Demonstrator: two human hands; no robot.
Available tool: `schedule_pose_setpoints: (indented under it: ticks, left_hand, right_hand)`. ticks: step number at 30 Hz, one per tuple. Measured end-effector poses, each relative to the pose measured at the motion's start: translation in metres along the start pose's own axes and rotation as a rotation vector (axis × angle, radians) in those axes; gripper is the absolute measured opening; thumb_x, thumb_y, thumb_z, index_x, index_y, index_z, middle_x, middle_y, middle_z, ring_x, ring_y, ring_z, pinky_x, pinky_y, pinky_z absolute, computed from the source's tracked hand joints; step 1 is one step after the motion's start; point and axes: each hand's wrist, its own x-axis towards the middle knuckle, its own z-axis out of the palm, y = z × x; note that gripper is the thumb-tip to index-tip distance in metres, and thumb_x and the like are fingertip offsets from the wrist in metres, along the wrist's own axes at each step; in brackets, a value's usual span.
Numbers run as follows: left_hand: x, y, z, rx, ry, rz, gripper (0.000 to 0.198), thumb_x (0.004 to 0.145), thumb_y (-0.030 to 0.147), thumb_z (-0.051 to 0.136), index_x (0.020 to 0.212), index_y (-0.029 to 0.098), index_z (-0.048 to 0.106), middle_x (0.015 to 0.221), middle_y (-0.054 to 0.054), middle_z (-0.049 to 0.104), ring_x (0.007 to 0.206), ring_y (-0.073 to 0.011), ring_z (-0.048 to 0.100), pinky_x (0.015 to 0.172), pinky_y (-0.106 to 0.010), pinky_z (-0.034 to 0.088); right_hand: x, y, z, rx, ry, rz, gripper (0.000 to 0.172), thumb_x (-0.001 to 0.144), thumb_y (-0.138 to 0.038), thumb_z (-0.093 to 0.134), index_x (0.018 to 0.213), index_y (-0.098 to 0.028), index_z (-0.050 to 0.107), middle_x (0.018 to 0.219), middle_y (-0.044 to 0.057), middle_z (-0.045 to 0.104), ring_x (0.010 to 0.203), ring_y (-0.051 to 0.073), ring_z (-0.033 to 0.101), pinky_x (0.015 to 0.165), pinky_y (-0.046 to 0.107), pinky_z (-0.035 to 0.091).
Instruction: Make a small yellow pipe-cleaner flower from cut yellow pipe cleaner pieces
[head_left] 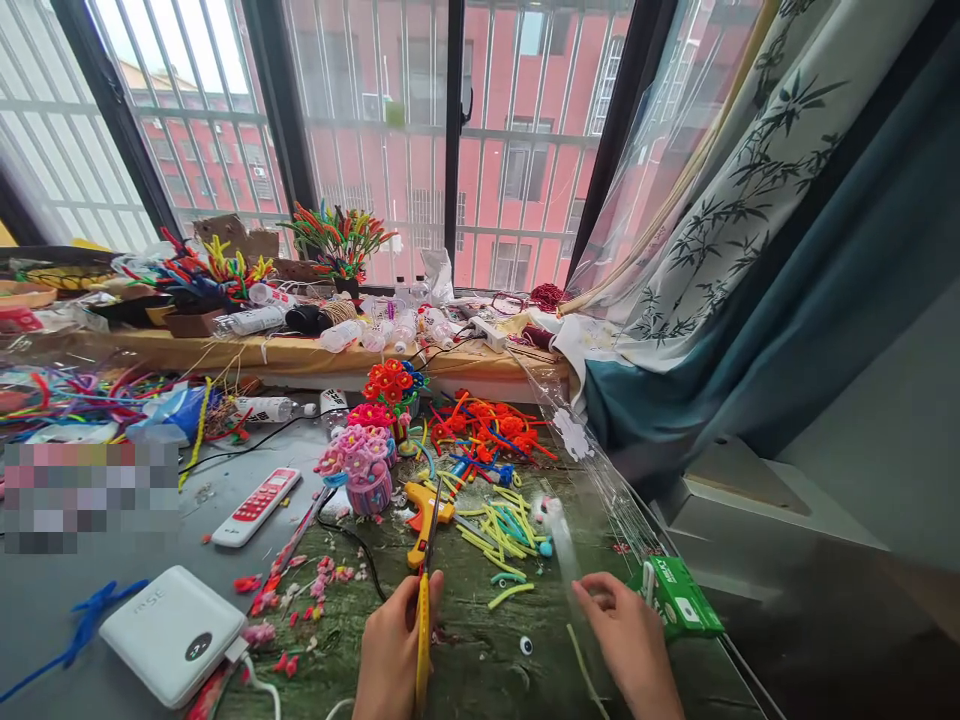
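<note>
My left hand (394, 645) is closed around yellow-handled scissors (424, 630), their dark blades pointing away from me. The fingers of my right hand (622, 630) pinch the near end of a pale translucent strip (564, 540); it is blurred, so its kind is unclear. Beyond the scissors lies a yellow glue gun (418, 548). Short yellow-green pipe cleaner pieces (495, 530) are scattered between the hands and farther back. A googly eye (526, 646) rests on the dark tabletop between my hands. One thin yellow-green piece (585, 665) lies beside my right wrist.
Pipe cleaner flowers in a pot (369, 490) and an orange-red pile (495, 425) stand behind. At left are a white power bank (169, 630) and a red-and-white remote (256, 508). A green box (684, 597) sits by the right edge. Bottles crowd the windowsill (300, 350).
</note>
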Motion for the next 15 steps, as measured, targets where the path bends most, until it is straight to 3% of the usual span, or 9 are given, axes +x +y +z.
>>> schedule_pose_setpoints:
  ticks: [2, 6, 9, 12, 15]
  left_hand:
    - [0.002, -0.001, 0.004, -0.023, -0.008, 0.011, 0.065, 0.071, 0.085, 0.042, 0.067, 0.022, 0.055, 0.057, -0.002, 0.061, 0.039, -0.0159, 0.051, 0.038, -0.025, 0.038]
    - [0.006, -0.001, 0.012, -0.025, -0.065, 0.02, 0.066, 0.07, 0.086, 0.046, 0.068, 0.021, 0.057, 0.059, -0.003, 0.064, 0.038, -0.0152, 0.051, 0.038, -0.025, 0.04]
    - [0.008, 0.001, 0.02, -0.031, -0.032, 0.025, 0.068, 0.069, 0.088, 0.043, 0.067, 0.021, 0.057, 0.057, -0.003, 0.062, 0.036, -0.0142, 0.048, 0.035, -0.024, 0.036]
    - [0.011, 0.006, 0.027, -0.039, 0.003, 0.037, 0.068, 0.071, 0.087, 0.041, 0.063, 0.021, 0.055, 0.055, -0.002, 0.061, 0.037, -0.0136, 0.048, 0.035, -0.023, 0.035]
    - [0.018, 0.01, 0.03, -0.052, 0.035, 0.06, 0.068, 0.073, 0.086, 0.04, 0.063, 0.021, 0.055, 0.053, -0.002, 0.058, 0.04, -0.0137, 0.049, 0.037, -0.022, 0.036]
  right_hand:
    - [-0.001, 0.011, -0.001, -0.036, 0.044, 0.001, 0.031, 0.089, -0.038, 0.042, 0.075, -0.024, 0.066, 0.064, 0.008, 0.074, 0.059, 0.028, 0.07, 0.056, 0.034, 0.046]
    - [0.0, 0.036, 0.003, -0.137, -0.015, 0.03, 0.025, 0.089, -0.032, 0.046, 0.076, -0.025, 0.066, 0.07, 0.009, 0.076, 0.063, 0.03, 0.071, 0.052, 0.035, 0.042]
    - [0.002, 0.047, 0.008, -0.165, -0.014, 0.057, 0.022, 0.089, -0.03, 0.048, 0.082, -0.026, 0.068, 0.075, 0.009, 0.076, 0.064, 0.028, 0.072, 0.049, 0.032, 0.043]
    - [0.003, 0.044, 0.014, -0.208, 0.058, 0.051, 0.018, 0.087, -0.028, 0.051, 0.083, -0.025, 0.069, 0.082, 0.011, 0.075, 0.06, 0.024, 0.071, 0.045, 0.029, 0.043]
    - [0.008, 0.028, 0.019, -0.303, 0.228, -0.022, 0.027, 0.091, -0.032, 0.042, 0.091, -0.024, 0.068, 0.091, 0.011, 0.073, 0.057, 0.022, 0.068, 0.044, 0.029, 0.042]
